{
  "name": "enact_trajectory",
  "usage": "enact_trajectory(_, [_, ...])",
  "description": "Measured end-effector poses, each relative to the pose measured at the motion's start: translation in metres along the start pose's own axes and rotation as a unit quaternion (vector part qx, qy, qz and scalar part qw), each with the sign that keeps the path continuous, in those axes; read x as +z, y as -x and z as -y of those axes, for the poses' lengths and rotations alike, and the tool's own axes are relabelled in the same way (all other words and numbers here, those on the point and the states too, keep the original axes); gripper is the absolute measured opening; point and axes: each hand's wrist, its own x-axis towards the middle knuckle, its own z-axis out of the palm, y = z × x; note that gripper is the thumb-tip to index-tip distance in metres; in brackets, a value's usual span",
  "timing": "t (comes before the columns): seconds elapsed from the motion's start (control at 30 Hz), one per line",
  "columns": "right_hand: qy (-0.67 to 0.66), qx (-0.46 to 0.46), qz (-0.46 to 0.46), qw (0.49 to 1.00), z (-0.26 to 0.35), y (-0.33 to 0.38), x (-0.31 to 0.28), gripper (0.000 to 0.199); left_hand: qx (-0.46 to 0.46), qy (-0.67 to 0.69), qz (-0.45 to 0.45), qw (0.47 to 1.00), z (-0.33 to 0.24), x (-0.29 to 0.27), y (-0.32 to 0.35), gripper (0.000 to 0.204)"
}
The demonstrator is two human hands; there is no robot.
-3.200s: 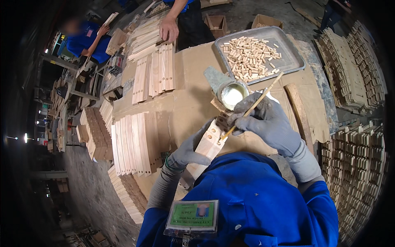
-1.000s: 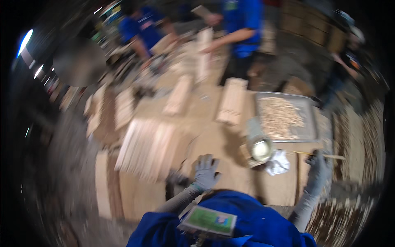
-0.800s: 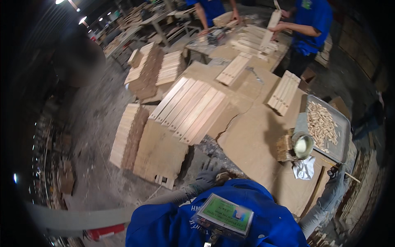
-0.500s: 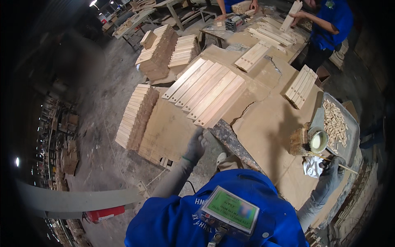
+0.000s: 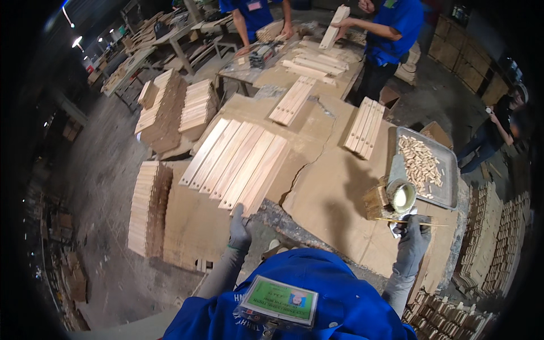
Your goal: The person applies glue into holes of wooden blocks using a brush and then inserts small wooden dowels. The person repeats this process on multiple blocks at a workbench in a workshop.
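A row of pale wooden slats (image 5: pixel 241 161) with holes at their near ends lies side by side on the cardboard-covered table. My left hand (image 5: pixel 240 233), in a grey glove, reaches the slats' near edge, its fingers stretched out and touching a slat's end. On the right, my gloved right hand (image 5: pixel 416 229) is closed around a thin wooden stick (image 5: pixel 436 225) held roughly level. Just beyond that hand stands a pot of whitish liquid (image 5: pixel 401 197) beside a stained wooden block (image 5: pixel 375 203). A crumpled white cloth or paper (image 5: pixel 395 229) shows partly beneath the right hand.
A grey tray (image 5: pixel 447 197) holds many wooden dowels (image 5: pixel 418 161). Smaller slat groups (image 5: pixel 364 127) lie farther back. Stacked slats (image 5: pixel 148 207) stand at the left. Two co-workers in blue (image 5: pixel 391 28) work at the far end; another person (image 5: pixel 490 127) stands far right.
The view has swung, shifting the table leftward in the picture. My left hand has moved up to the slat ends, its fingers straighter. My right hand still holds the stick by the pot.
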Motion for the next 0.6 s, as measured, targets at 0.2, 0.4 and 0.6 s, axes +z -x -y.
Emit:
enact_trajectory(0.2, [0.003, -0.001, 0.001, 1.0, 0.004, 0.0, 0.014, 0.007, 0.019, -0.083, -0.244, 0.966, -0.003, 0.029, 0.007, 0.04])
enact_trajectory(0.4, [-0.007, 0.004, 0.039, 0.999, 0.0, -0.005, 0.012, 0.009, 0.025, -0.038, -0.21, 0.977, -0.002, 0.036, 0.011, 0.043])
enact_trajectory(0.6, [0.019, 0.012, 0.092, 0.995, -0.028, -0.019, 0.058, 0.014, 0.018, -0.034, -0.22, 0.975, -0.006, 0.044, 0.012, 0.041])
